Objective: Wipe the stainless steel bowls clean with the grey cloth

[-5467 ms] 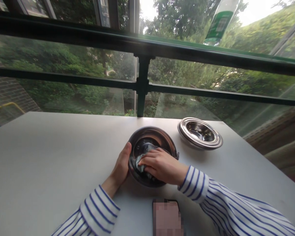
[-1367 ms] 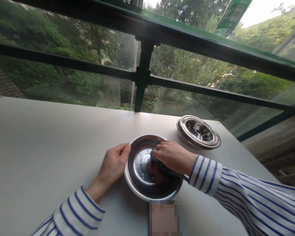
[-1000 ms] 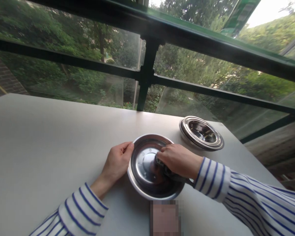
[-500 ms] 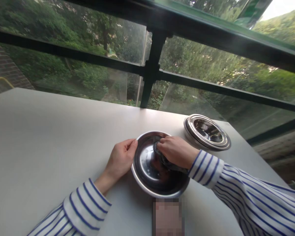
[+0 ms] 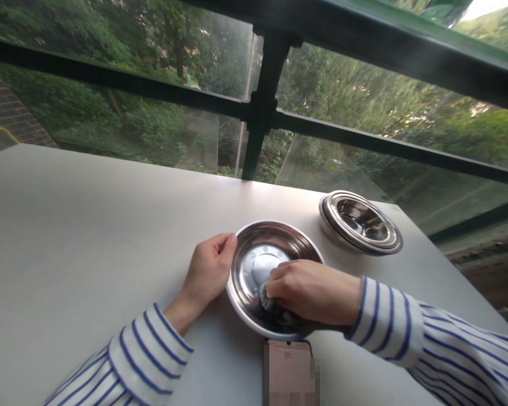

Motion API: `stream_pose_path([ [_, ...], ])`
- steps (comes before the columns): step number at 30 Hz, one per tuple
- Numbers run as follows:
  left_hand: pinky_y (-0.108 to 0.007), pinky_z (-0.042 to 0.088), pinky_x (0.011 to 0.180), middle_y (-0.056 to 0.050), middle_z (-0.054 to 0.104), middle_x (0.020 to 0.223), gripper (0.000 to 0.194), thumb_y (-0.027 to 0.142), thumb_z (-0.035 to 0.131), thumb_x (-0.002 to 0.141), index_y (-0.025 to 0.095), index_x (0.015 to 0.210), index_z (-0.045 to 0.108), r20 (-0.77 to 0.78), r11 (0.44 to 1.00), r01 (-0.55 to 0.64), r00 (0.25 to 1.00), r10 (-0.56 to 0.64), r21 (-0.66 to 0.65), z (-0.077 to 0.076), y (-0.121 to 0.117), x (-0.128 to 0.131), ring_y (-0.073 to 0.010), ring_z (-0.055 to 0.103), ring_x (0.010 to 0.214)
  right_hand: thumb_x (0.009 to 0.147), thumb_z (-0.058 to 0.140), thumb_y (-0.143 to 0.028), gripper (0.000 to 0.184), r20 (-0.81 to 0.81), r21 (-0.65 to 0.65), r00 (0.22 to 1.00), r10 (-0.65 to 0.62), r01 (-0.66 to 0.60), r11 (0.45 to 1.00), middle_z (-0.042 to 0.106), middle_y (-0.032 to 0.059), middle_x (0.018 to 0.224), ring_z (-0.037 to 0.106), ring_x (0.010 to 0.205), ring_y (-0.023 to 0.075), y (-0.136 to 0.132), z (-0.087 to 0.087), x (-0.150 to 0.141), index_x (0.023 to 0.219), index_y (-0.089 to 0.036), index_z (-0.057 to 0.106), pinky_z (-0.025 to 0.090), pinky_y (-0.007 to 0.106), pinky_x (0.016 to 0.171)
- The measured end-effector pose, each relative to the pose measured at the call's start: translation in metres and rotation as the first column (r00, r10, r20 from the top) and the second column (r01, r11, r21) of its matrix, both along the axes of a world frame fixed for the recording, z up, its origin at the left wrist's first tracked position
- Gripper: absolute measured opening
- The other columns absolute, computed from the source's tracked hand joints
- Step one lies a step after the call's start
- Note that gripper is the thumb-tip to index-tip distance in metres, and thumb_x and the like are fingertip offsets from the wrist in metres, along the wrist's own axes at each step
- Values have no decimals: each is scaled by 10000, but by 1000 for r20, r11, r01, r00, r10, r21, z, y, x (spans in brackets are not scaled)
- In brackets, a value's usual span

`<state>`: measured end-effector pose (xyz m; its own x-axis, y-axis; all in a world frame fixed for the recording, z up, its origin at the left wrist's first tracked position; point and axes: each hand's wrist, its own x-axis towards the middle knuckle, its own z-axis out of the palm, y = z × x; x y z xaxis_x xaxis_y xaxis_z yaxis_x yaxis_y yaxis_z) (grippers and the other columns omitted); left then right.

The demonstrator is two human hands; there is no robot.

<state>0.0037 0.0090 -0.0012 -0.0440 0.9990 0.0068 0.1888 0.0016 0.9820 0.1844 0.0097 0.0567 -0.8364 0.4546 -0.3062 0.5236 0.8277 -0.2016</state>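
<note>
A shiny steel bowl (image 5: 271,248) sits on the white table (image 5: 88,237) in front of me. My left hand (image 5: 207,273) pinches the bowl's left rim with thumb and fingers. My right hand (image 5: 311,293) is closed on a grey cloth (image 5: 266,299) and presses it against the bowl's near inner side. Most of the cloth is hidden under the hand. Both arms wear blue-striped white sleeves.
A stack of steel bowls (image 5: 360,221) stands at the table's far right corner. A blurred-out flat object (image 5: 288,373) lies at the near edge, just below the bowl. A black railing (image 5: 258,113) with glass panels runs behind the table.
My right hand with the cloth has slid from the bowl's far side down to its near side. The left hand keeps its hold on the rim. The view has tilted down slightly.
</note>
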Motion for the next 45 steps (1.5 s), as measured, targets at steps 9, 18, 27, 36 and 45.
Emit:
stream_pose_path([
  [9,-225,389,551,12,574,606,299,386,483,809,145,699,622,-56,1000,-8,998,10,28,-2,2,-4,-144,514,598,823,485,-124,139,-129,31,991,-26,30,999,607,45,822,521,745,135,5,-14,-23,842,-159,618,357,241,671],
  [18,-230,393,562,10,557,601,322,417,476,818,144,725,619,10,1000,20,1000,-20,3,-7,3,-3,-153,528,622,770,522,-85,168,48,-136,998,-42,48,990,638,29,847,570,787,139,6,4,7,825,-184,645,382,224,685],
  [27,-225,390,548,12,579,607,313,406,494,810,140,757,648,14,999,34,999,-34,14,-5,4,-4,-136,507,584,848,461,-133,127,-87,249,984,-155,172,953,593,56,844,546,768,168,19,-20,-35,905,-154,572,375,262,647],
  [36,-238,422,577,3,598,623,349,432,479,817,135,805,663,57,999,53,997,-54,11,-8,3,-3,-155,552,615,866,445,-126,139,-29,327,953,-301,294,898,601,89,839,559,808,194,33,-17,-13,855,-126,583,383,287,711],
  [45,-239,419,558,-9,620,608,323,421,507,789,143,719,656,38,1000,10,999,-11,19,-6,4,-3,-163,560,607,829,501,-131,144,-23,82,1000,1,1,997,615,39,845,559,777,146,15,-7,-16,803,-166,638,385,246,682],
])
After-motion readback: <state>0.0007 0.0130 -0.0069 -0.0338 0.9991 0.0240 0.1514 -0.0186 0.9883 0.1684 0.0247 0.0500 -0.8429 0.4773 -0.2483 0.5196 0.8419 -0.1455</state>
